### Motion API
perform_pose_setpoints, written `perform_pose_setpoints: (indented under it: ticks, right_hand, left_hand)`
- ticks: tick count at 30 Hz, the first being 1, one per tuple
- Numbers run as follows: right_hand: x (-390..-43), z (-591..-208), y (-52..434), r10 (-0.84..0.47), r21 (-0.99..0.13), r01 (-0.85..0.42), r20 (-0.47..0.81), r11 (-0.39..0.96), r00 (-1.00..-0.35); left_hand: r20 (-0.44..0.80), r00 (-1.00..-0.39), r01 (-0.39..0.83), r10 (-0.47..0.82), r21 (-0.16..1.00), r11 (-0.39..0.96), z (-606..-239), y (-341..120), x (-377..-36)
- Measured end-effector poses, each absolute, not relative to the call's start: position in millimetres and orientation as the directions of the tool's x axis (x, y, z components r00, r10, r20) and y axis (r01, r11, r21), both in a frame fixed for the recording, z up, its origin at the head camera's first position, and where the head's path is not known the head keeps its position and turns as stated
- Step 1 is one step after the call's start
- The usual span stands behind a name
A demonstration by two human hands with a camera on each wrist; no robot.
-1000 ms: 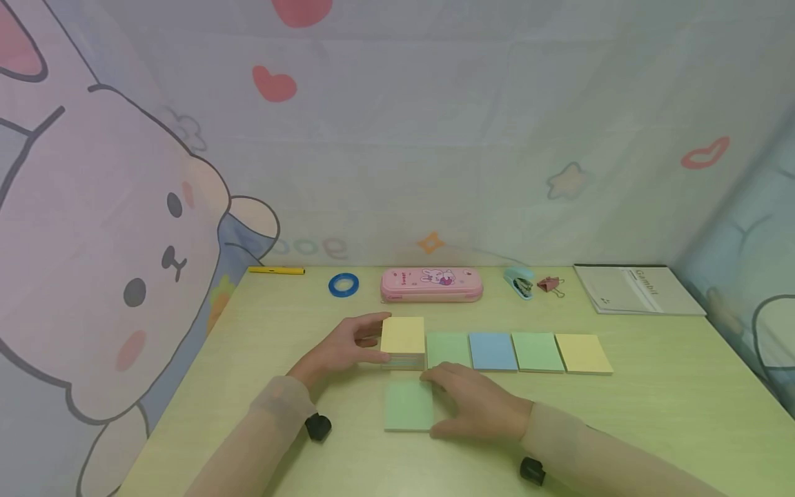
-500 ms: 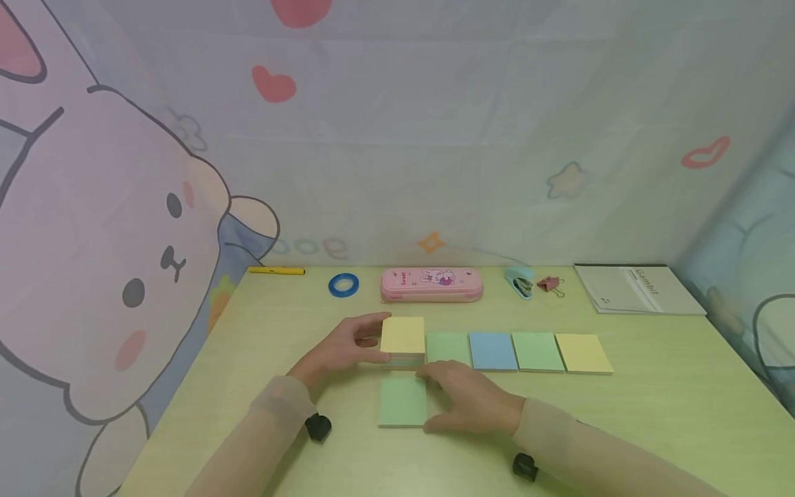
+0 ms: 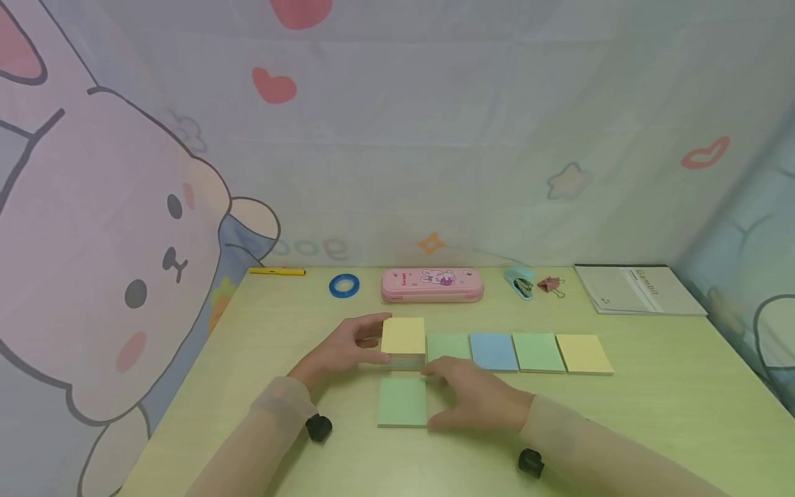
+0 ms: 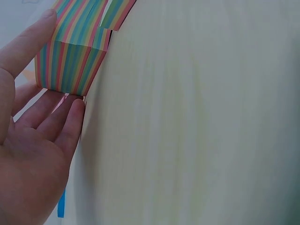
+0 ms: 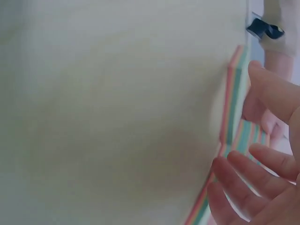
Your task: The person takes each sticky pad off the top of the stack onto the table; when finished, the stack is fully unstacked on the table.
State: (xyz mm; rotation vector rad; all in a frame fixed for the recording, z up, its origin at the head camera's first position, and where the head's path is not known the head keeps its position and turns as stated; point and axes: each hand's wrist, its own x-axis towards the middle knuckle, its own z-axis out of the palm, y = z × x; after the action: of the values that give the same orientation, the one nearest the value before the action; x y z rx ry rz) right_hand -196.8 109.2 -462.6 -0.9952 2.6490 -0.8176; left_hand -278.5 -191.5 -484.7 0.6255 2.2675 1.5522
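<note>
A tall stack of sticky note pads (image 3: 403, 337), yellow on top with rainbow-striped sides (image 4: 70, 65), stands at the left end of a row of pads. My left hand (image 3: 338, 351) holds this stack from its left side, thumb at the front and fingers toward the back. In front of the stack lies a single green sticky note pad (image 3: 402, 402). My right hand (image 3: 475, 397) is beside that pad's right edge, thumb near its front corner and fingertips near its back corner. In the right wrist view those fingers are spread and loosely bent, with nothing between them.
To the stack's right lie a green pad (image 3: 448, 347), a blue pad (image 3: 493, 352), another green pad (image 3: 537, 353) and a yellow pad (image 3: 584, 354). Behind are a yellow pen (image 3: 277, 271), blue tape roll (image 3: 344, 286), pink pencil case (image 3: 432, 286), stapler (image 3: 519, 283), binder clip (image 3: 550, 284) and notebook (image 3: 640, 290).
The single green pad has slid slightly left and back, in line with the stack. My right hand went left with it, then drew back a little to the right. My left hand stayed put.
</note>
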Motion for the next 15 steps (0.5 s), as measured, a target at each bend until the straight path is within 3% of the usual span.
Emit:
perform_pose_setpoints:
  ticks: [10, 15]
  right_hand:
    - [-215, -438, 122, -0.654, -0.575, -0.635, 0.215, 0.516, -0.725]
    - [-228, -434, 110, -0.637, -0.496, -0.684, 0.296, 0.535, -0.712]
  left_hand:
    - [-0.020, -0.850, 0.169, 0.527, 0.936, 0.309, -484, -192, -279]
    - [-0.020, -0.845, 0.165, 0.535, 0.941, 0.296, -482, -191, -279]
